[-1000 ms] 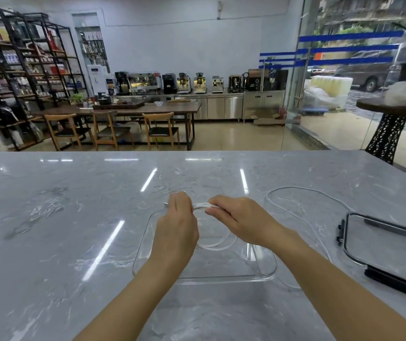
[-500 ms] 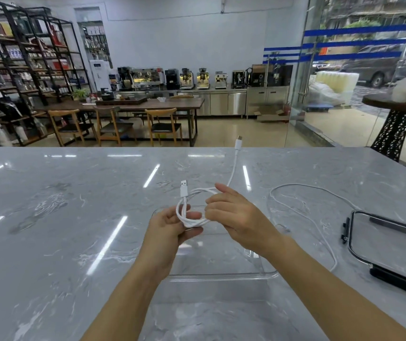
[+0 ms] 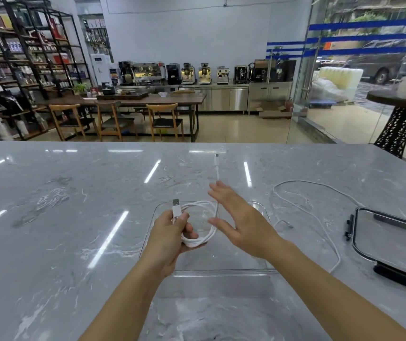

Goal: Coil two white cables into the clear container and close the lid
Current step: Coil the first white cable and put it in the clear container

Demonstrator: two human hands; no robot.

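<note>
My left hand grips a coiled white cable above the clear container on the marble counter. The cable's USB plug sticks up past my thumb. Its free end rises behind my right hand to a small plug in the air. My right hand is spread, fingers apart, just right of the coil, holding nothing. A second white cable lies loose on the counter to the right of the container. The clear lid with black clips lies flat at the far right.
The grey marble counter stretches wide to the left and back. Beyond its far edge are a wooden table with chairs, shelves, coffee machines and a glass wall.
Both hands lifted the cable out of the container and gathered it into a coil. My right hand then let go and spread, while the free end swung upward.
</note>
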